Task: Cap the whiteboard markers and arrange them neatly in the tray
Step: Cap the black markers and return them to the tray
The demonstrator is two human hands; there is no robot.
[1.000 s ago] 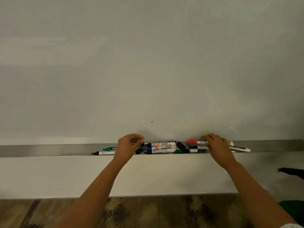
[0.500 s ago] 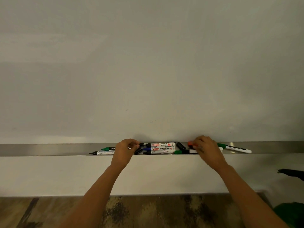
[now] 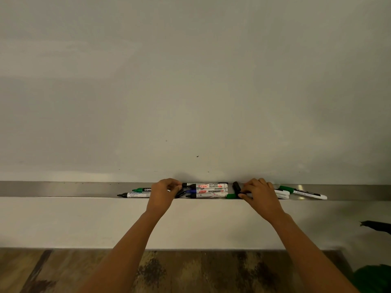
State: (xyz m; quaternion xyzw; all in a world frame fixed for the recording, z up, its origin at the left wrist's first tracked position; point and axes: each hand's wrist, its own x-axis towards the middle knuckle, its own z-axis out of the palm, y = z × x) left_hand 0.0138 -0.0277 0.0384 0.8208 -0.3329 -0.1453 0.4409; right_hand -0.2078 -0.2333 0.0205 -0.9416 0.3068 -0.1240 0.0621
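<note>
A long metal tray (image 3: pixel 63 189) runs under the whiteboard. Three uncapped markers lie stacked at its middle: two black-tipped ones (image 3: pixel 209 185) (image 3: pixel 208 195) and a blue-tipped one (image 3: pixel 208 190). My left hand (image 3: pixel 163 193) is curled at their left ends, pinching a slanted black cap (image 3: pixel 179 193). My right hand (image 3: pixel 261 194) presses down on white markers (image 3: pixel 282 193) and grips the black end of one (image 3: pixel 241 195). A loose black cap (image 3: pixel 236 186) and a green cap (image 3: pixel 231 196) lie beside its fingers.
Left of my left hand lie a green-capped marker (image 3: pixel 141 189) and a black-tipped marker (image 3: pixel 135 194). A green marker (image 3: pixel 302 192) lies slanted at the right. The whiteboard (image 3: pixel 190 92) fills the view above; wood-pattern floor (image 3: pixel 190 271) lies below.
My right hand slid left and down along the tray, and the red marker it touched is now hidden under it. The left hand stayed curled at the middle markers' left ends.
</note>
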